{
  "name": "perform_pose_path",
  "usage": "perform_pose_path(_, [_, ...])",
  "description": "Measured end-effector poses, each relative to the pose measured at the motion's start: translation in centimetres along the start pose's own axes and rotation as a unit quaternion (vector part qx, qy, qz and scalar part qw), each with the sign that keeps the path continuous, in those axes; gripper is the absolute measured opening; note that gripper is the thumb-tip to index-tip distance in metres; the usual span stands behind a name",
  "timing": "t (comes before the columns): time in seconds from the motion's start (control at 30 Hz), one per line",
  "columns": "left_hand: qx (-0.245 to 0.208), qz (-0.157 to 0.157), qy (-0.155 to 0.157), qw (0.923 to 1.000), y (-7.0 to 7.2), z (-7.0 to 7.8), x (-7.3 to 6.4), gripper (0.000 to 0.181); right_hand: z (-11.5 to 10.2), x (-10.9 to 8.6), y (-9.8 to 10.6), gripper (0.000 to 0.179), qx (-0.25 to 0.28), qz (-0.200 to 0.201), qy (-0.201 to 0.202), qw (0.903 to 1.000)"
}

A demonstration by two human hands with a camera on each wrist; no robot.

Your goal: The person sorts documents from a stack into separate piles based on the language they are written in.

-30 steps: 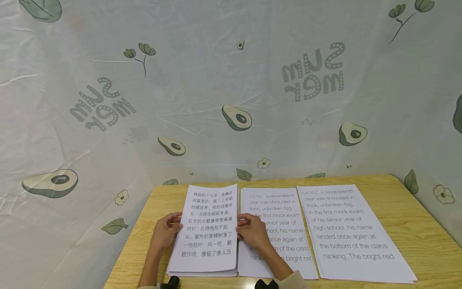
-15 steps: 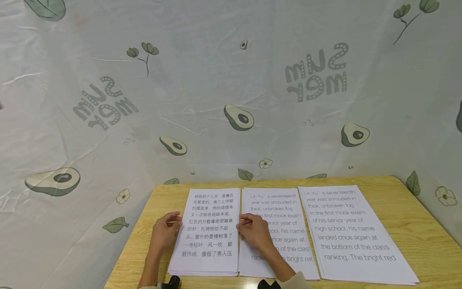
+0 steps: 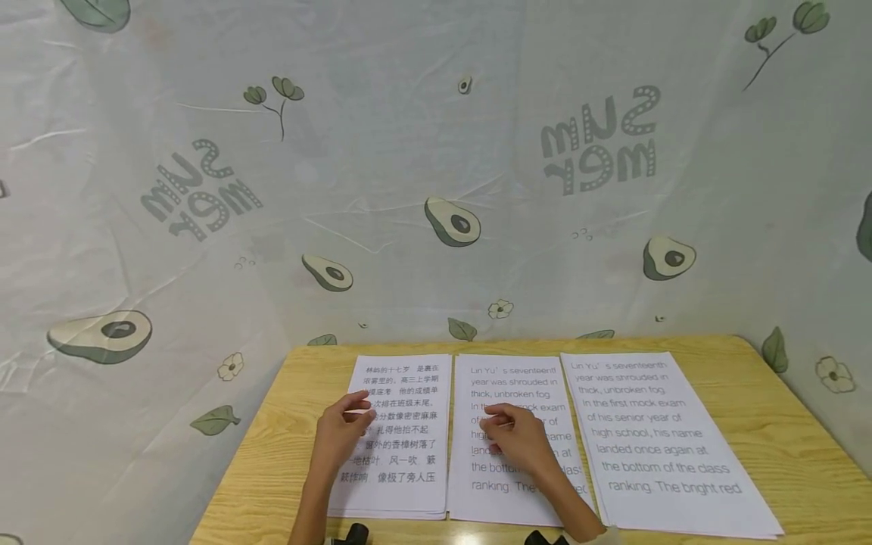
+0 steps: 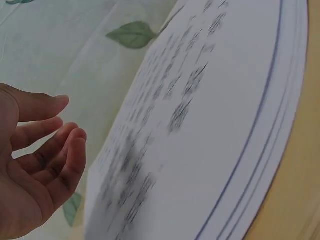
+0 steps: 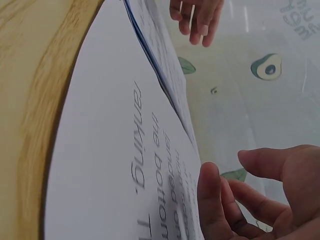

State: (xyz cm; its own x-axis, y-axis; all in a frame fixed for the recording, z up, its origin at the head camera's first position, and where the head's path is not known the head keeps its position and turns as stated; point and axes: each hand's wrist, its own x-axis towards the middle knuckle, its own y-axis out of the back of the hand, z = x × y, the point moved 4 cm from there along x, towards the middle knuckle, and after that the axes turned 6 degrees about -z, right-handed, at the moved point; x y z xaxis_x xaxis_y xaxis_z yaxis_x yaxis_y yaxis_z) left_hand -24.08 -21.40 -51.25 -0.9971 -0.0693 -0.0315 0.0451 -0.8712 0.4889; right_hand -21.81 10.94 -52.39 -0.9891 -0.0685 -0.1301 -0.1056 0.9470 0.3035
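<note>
Over the left stack of paper [image 3: 402, 496], printed with Chinese characters, hovers my left hand [image 3: 343, 431], fingers loosely bent and holding nothing. In the left wrist view the thumb and fingers [image 4: 70, 160] stand apart, with the sheets beside them. My right hand [image 3: 521, 439] is above the middle stack of paper [image 3: 511, 507], printed in large English text, and covers part of its lines. Loosely curved, its fingers [image 5: 210, 195] have nothing between them in the right wrist view. A right stack of paper [image 3: 688, 511] with the same English text lies apart from both hands.
The stacks lie side by side on a wooden table [image 3: 742, 393], with narrow gaps between them. A pale curtain [image 3: 381, 151] with avocado and leaf prints hangs behind and around the table. Bare wood shows left and right of the papers.
The raised top sheet of the left stack now lies flat. Both hands have let go of that stack's edges and shifted right, the left over its sheets, the right over the middle stack.
</note>
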Motion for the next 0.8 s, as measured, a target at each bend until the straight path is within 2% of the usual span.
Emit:
perform_pose_path(0.23, [-0.001, -0.026, -0.027, 0.9993, -4.1, 1.3, 0.2, 0.043, 0.6, -0.5, 2.3, 0.035, -0.010, 0.008, -0.010, 0.9999])
perform_pose_path(0.37, [-0.016, -0.044, -0.037, 0.9982, -5.9, 2.2, 0.5, 0.044, 1.0, -0.8, 3.9, 0.036, -0.015, 0.017, -0.018, 0.9996])
perform_pose_path(0.67, [-0.047, -0.067, -0.034, 0.9961, -8.7, 3.3, 0.9, 0.042, 1.8, -1.4, 8.0, 0.042, -0.048, 0.031, -0.036, 0.9977])
perform_pose_path(0.8, [-0.052, -0.072, -0.031, 0.9956, -9.9, 3.6, 1.0, 0.041, 2.0, -1.7, 9.5, 0.043, -0.043, 0.032, -0.037, 0.9979])
